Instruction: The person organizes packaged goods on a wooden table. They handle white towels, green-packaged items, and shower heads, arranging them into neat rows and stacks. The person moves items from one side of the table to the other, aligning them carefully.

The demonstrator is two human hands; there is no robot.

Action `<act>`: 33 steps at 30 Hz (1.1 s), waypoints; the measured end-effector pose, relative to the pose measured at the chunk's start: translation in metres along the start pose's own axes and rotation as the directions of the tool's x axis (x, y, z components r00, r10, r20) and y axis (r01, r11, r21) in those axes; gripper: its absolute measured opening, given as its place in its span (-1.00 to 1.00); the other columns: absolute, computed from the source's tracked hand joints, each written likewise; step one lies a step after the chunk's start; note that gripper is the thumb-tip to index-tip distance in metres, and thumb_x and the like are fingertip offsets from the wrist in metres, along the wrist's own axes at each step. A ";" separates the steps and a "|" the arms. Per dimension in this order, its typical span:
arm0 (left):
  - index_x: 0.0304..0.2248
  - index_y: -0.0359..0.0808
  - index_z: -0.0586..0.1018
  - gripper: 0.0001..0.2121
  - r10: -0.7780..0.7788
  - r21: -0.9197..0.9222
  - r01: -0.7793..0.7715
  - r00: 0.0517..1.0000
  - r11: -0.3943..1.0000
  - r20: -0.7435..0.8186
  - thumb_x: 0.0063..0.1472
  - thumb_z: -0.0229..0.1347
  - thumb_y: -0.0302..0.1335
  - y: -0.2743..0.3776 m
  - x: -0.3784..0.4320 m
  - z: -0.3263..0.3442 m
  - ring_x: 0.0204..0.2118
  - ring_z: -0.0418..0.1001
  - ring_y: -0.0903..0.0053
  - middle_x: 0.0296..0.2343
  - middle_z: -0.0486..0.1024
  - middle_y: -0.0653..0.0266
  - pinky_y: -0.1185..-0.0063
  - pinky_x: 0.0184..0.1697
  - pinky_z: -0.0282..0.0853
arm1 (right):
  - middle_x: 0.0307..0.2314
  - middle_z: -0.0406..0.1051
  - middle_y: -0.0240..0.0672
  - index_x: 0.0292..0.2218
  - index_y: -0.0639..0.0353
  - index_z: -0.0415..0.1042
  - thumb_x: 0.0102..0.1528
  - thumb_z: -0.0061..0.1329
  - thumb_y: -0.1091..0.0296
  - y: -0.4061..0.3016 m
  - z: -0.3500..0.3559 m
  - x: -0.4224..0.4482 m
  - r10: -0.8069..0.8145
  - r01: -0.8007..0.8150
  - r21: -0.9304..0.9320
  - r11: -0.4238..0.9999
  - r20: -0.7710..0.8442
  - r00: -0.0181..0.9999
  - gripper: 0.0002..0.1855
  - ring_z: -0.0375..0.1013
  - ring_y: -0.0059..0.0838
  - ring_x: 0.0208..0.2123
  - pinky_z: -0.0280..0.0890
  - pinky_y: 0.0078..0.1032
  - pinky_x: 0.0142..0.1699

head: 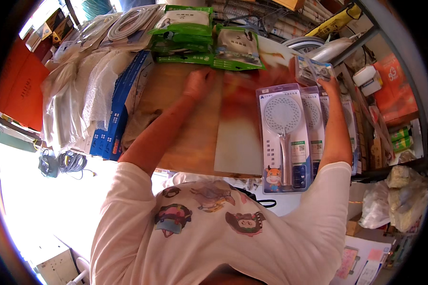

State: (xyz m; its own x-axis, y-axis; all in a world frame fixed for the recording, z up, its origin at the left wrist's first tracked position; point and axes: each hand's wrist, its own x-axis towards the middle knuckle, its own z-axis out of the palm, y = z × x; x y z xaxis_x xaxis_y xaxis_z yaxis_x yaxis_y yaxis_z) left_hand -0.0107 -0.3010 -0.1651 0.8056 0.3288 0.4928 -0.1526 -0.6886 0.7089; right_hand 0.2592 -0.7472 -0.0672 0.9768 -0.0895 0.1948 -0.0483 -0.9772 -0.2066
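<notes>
My left hand [198,83] is over the brown wooden board [185,142], just below the green-and-white plastic packets [183,21]. Its fingers are blurred. To its right is a blurred red patch [239,89] on the pale surface; what it is cannot be told. With my right hand [331,87] I hold a small clear-fronted package [312,71], the thumb on its near edge. Below it, hand shower heads in blister packs [282,114] stand in an overlapping row, partly hidden by my right forearm. Another green packet [238,48] lies at the back between the hands.
Plastic- and bubble-wrapped goods [101,85] lie on blue boxes [119,121] at the left. Coiled white hoses [132,25] are behind them. A metal shelf post [356,46] slants at the right, near an orange box [396,89]. Plastic bags [406,199] hang lower right.
</notes>
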 end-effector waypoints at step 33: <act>-0.43 -0.22 0.51 -0.74 -0.030 0.145 0.023 0.998 0.989 0.046 0.15 -0.03 -0.20 0.001 0.004 0.001 -0.40 0.42 0.08 -0.50 0.48 0.04 0.30 -0.38 0.33 | -0.17 0.39 -0.06 -0.08 0.06 0.36 -0.39 0.10 -0.29 -0.066 -0.056 -0.030 -0.115 0.113 -0.080 0.990 -0.015 0.993 -0.12 0.40 -0.12 -0.13 0.29 -0.27 -0.09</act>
State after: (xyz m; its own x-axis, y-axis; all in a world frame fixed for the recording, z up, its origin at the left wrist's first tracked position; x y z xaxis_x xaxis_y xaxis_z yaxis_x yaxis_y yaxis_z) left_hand -0.0070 -0.3011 -0.1627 0.8353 0.3192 0.4477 -0.0493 -0.7674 0.6393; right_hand 0.2210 -0.6906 -0.0054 0.9726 0.0204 0.2316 0.0460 -0.9934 -0.1055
